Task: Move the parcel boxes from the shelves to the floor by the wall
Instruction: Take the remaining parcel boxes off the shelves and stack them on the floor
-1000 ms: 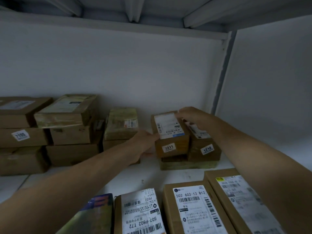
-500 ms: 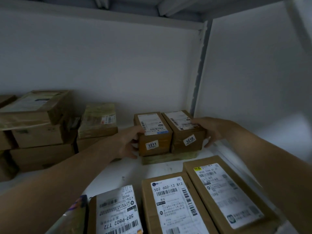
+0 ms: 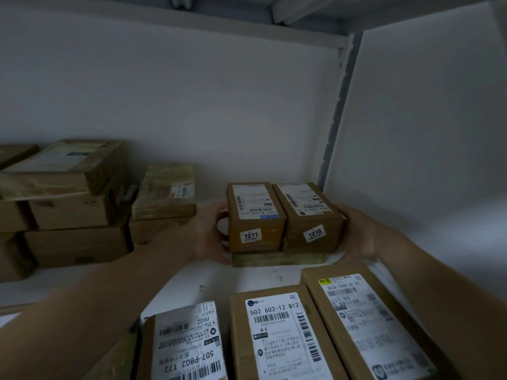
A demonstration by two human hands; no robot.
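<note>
Brown cardboard parcels sit on a white shelf [image 3: 192, 281]. Box 7211 [image 3: 255, 215] and box 1210 [image 3: 307, 212] stand side by side, touching, on a flat box [image 3: 277, 259] near the shelf's right rear corner. The left hand [image 3: 211, 234] cups the outer side of box 7211, fingers curled round it; the right hand [image 3: 356, 234] clasps box 1210 likewise. Squeezing inward probably lets both lift as one block. Stacks [image 3: 68, 215] stand further left; three boxes [image 3: 285, 338] lie nearer.

Our shelf [image 3: 189, 281] bears a flat box [image 3: 277, 259] between left grip [image 3: 208, 238] and right grip [image 3: 356, 237], stacked boxes [image 3: 76, 242] leftward, labelled boxes [image 3: 277, 338] nearer us.
</note>
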